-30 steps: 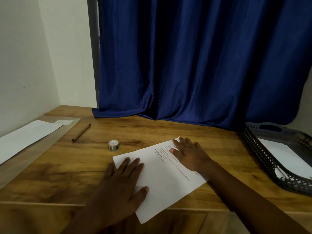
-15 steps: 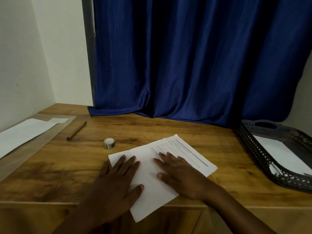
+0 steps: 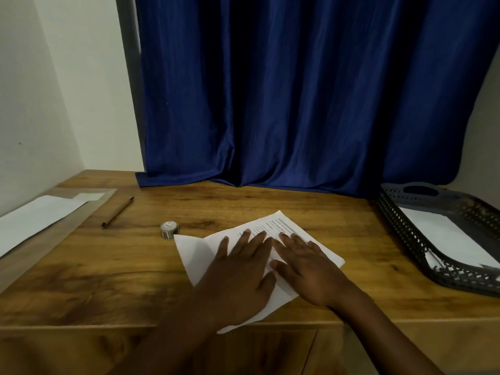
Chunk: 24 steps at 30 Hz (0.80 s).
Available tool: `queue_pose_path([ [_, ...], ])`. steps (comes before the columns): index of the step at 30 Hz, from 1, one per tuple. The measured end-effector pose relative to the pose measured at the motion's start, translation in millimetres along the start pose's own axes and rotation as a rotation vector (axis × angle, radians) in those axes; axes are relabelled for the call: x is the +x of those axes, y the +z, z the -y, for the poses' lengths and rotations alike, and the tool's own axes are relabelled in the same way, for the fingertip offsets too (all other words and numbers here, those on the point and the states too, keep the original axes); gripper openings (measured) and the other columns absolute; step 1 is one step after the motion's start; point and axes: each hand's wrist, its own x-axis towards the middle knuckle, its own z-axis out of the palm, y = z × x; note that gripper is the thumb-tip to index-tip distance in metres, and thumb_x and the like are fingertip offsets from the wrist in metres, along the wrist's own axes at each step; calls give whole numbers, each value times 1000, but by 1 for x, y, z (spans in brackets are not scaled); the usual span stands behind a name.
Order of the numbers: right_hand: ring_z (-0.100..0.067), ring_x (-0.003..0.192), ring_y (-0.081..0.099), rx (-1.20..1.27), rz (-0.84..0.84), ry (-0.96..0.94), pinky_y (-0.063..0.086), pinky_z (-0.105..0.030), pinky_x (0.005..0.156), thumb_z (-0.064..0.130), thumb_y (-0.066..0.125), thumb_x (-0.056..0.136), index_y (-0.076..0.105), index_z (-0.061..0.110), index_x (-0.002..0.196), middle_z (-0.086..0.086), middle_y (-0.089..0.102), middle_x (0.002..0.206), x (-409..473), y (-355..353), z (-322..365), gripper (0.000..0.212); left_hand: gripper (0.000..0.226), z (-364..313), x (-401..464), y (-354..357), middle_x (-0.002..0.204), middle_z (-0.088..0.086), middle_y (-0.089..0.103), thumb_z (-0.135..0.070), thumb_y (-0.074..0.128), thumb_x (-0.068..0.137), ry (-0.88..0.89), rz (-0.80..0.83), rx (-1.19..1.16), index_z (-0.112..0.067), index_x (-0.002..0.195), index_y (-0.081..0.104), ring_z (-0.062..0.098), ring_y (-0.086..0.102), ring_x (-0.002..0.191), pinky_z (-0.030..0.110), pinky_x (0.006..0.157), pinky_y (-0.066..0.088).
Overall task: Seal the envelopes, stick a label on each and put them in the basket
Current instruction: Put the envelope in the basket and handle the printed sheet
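Observation:
A white printed sheet of paper [image 3: 194, 253] lies folded at the front middle of the wooden desk [image 3: 270, 204], one corner past the front edge. My left hand [image 3: 240, 272] lies flat on its folded part, fingers straight. My right hand [image 3: 305, 263] presses flat beside it on the printed side, fingers spread. A dark perforated basket [image 3: 400, 226] stands at the right with a white envelope [image 3: 443, 236] inside. White envelopes [image 3: 35, 220] lie at the far left. A small tape roll [image 3: 169, 230] stands just left of the sheet.
A brown pen [image 3: 117, 212] lies at the back left, between the tape roll and the envelopes. A blue curtain [image 3: 297, 104] hangs behind the desk and drapes onto its back edge. White walls close in the left side.
My left hand slid right and up over the folded part of the sheet. My right hand drew back from the far corner toward the sheet's middle, next to the left hand.

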Motion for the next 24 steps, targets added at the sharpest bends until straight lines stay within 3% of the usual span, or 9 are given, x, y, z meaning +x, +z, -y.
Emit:
queue_pose_path([
  [4, -9, 154, -9, -14, 11, 4, -2, -38, 125, 72, 10, 96, 3, 41, 159, 11, -5, 168, -1, -2, 0, 70, 69, 4, 8, 15, 169, -4, -12, -56, 21, 105, -25, 143, 10, -26, 161, -6, 18, -16, 155, 51, 126, -5],
  [12, -8, 154, -9, -34, 2, 8, -7, -36, 119, 76, 4, 93, -2, 46, 157, 15, -8, 167, 2, 5, -6, 71, 87, 78, -46, 19, 163, -16, -25, -77, -15, 76, -126, 119, 36, -36, 153, -23, 5, -28, 148, 33, 121, -15],
  [15, -6, 154, -3, 21, -41, 10, -4, -33, 119, 74, 12, 95, 8, 45, 158, 15, 0, 167, -3, 1, -2, 69, 80, 93, -71, 15, 163, -20, -23, -79, -12, 78, -197, 100, -20, -42, 148, -26, 1, -27, 147, 29, 119, -16],
  [17, -7, 154, 5, 31, -166, -7, 2, -32, 121, 67, 23, 99, 22, 42, 157, 13, 12, 168, -10, -7, 4, 63, 82, 89, -85, 14, 163, -21, -21, -83, -17, 76, -225, 77, -2, -43, 147, -26, 0, -23, 148, 30, 120, -15],
  [20, -2, 152, 13, -58, -376, -101, 16, -34, 123, 67, 26, 100, 39, 42, 150, 16, 26, 163, -29, -18, 20, 58, 104, 77, -99, 12, 168, -18, -7, -86, -22, 69, -269, 2, 86, -38, 160, -4, 6, -7, 154, 36, 123, -9],
  [22, 14, 146, 0, 34, -295, -141, 11, -27, 118, 83, 29, 90, 29, 55, 150, 33, 13, 161, -44, -19, 35, 66, 109, 71, -106, 6, 168, -14, 13, -87, -18, 72, -293, -49, 75, -36, 160, 19, 11, 10, 153, 37, 123, -4],
  [24, 20, 141, -9, 100, -111, -176, 7, -28, 115, 100, 38, 67, 5, 68, 147, 45, -4, 156, -58, -16, 51, 92, 110, 66, -113, 0, 163, -11, 30, -88, -14, 75, -302, -72, 50, -34, 156, 36, 14, 25, 148, 40, 123, 6],
])
